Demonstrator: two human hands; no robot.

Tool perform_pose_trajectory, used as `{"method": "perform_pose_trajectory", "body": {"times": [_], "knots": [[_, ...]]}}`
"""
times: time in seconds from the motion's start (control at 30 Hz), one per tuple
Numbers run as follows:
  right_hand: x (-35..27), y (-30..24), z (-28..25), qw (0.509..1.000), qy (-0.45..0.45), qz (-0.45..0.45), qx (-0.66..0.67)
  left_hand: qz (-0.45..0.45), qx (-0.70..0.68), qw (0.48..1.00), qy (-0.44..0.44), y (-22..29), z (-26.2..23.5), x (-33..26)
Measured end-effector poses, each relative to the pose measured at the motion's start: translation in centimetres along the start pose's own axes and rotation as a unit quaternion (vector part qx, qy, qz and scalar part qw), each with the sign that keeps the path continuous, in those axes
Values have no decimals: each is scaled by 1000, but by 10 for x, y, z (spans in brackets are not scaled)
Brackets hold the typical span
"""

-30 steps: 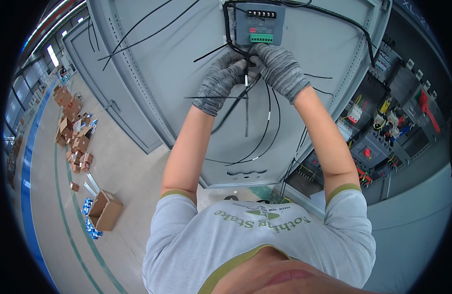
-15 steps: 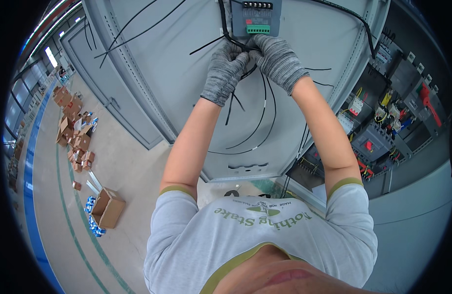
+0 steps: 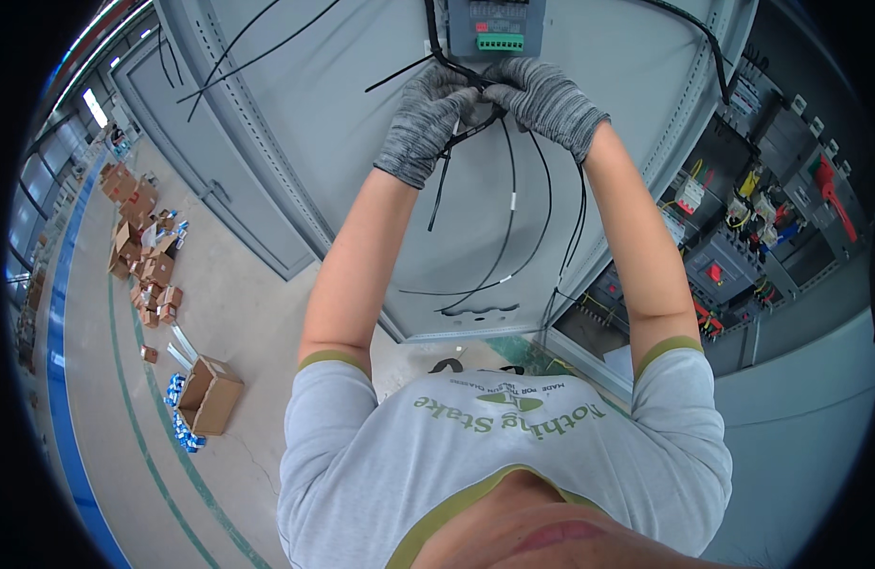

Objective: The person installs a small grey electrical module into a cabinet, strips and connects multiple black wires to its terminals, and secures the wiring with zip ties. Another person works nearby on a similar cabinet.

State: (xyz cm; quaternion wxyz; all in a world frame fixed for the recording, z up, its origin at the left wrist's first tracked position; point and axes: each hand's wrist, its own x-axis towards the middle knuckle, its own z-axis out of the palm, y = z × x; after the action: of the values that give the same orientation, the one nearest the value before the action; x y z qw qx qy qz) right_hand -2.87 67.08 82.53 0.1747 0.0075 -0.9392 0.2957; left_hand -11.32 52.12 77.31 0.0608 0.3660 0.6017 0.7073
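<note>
My left hand (image 3: 420,121), in a grey knitted glove, is closed on a black wire bundle (image 3: 436,36) just below a grey module (image 3: 463,32) with a green terminal block (image 3: 500,43). Pressed close beside it, my gloved right hand (image 3: 551,109) pinches the same bundle. The fingertips of both hands nearly meet, and they partly hide the spot they grip. From there, thin black wires (image 3: 513,171) with white sleeves hang in loops in front of the grey cabinet door (image 3: 338,161). A short cut tail (image 3: 399,72) sticks out left of the bundle.
To the right, the open cabinet holds breakers (image 3: 722,270), coloured wiring and a red handle (image 3: 836,199). Another grey door (image 3: 195,161) stands at the left. Cardboard boxes (image 3: 212,394) and blue-and-white packets (image 3: 185,439) lie on the floor.
Both hands have shifted slightly apart along the bundle, the right one to the right. The hanging wires have swung, and more strands show below my right hand. The view has moved slightly.
</note>
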Motion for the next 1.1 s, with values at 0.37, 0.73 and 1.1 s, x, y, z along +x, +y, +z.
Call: {"method": "perform_pose_trajectory", "body": {"times": [0.37,0.73,1.1], "knots": [[7,13,4,964,101,-124,-211,1,-41,998,-37,-4,-3,2],[-2,4,-2,976,106,-116,-150,59,-30,997,-26,-6,7,-2],[-8,-1,4,956,159,-134,-207,46,-85,995,18,1,29,-5]]}}
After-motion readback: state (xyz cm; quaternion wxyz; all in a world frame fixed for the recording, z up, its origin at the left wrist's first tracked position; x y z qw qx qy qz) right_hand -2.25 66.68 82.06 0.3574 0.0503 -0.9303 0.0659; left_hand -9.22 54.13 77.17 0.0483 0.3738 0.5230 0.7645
